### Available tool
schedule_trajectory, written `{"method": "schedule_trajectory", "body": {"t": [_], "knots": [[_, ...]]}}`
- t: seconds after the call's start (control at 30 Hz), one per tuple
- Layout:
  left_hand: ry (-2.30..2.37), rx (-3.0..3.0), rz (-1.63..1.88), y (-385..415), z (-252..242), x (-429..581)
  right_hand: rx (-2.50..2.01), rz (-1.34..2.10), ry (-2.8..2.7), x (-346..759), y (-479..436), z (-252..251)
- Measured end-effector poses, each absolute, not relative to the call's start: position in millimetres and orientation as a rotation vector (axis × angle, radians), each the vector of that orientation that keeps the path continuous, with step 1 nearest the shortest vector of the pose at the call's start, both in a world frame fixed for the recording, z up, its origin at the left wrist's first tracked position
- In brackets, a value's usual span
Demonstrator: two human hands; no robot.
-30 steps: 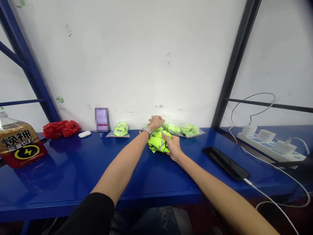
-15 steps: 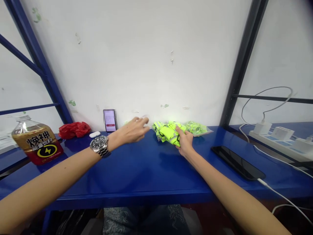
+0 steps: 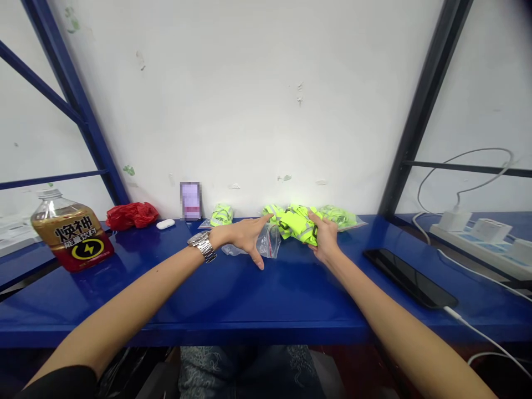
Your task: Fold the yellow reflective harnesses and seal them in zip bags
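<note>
My right hand (image 3: 326,237) grips a bundled fluorescent yellow reflective vest (image 3: 298,224) with grey strips, its fingers wrapped round the right end. My left hand (image 3: 247,235), a metal watch on its wrist, is open with thumb and fingers spread, just left of the bundle. Close by it lies a clear plastic bag (image 3: 271,244) with a red strip, partly hidden by the hand. Behind my right hand, another yellow bundle in clear plastic (image 3: 341,217) rests near the wall. A further yellow bundle (image 3: 221,215) sits on plastic behind my left wrist.
Along the blue table (image 3: 233,299), from the left, stand a drink bottle (image 3: 75,233), a red plastic bag (image 3: 132,215), a white earphone case (image 3: 165,224) and an upright phone (image 3: 191,200). At right lie a black phone (image 3: 409,277) on a cable and a power strip (image 3: 486,249).
My left hand has moved right and slightly down, and its fingers have spread. The clear bag beside it now shows. My right hand keeps its hold on the vest.
</note>
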State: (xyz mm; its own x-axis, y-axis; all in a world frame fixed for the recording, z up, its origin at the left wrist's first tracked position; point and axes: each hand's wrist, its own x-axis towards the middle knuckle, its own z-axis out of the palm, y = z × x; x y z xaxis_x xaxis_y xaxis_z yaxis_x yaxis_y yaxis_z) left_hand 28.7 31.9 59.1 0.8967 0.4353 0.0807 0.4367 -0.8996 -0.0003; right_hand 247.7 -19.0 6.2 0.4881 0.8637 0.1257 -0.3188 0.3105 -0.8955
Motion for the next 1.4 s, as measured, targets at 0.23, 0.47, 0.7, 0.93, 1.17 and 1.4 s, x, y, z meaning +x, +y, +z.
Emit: {"method": "schedule_trajectory", "body": {"t": [0.23,0.47,0.7,0.93,1.17,1.4], "knots": [[-0.859,-2.845,-0.469,39,48,36,-0.851,0.915,-0.661,257,-24,19],[-0.834,-2.567,-0.746,25,42,35,-0.862,1.076,-0.840,253,-28,19],[-0.677,-2.520,-0.757,6,34,44,-0.924,1.103,-0.876,243,-30,14],[-0.744,-2.539,-0.926,8,20,54,-0.898,1.060,-0.902,232,-32,9],[-0.810,-2.567,-0.954,7,13,49,-0.841,1.132,-1.076,226,-30,-2],[-0.768,-2.631,-1.053,5,14,42,-0.747,1.377,-1.073,226,-32,-1]]}}
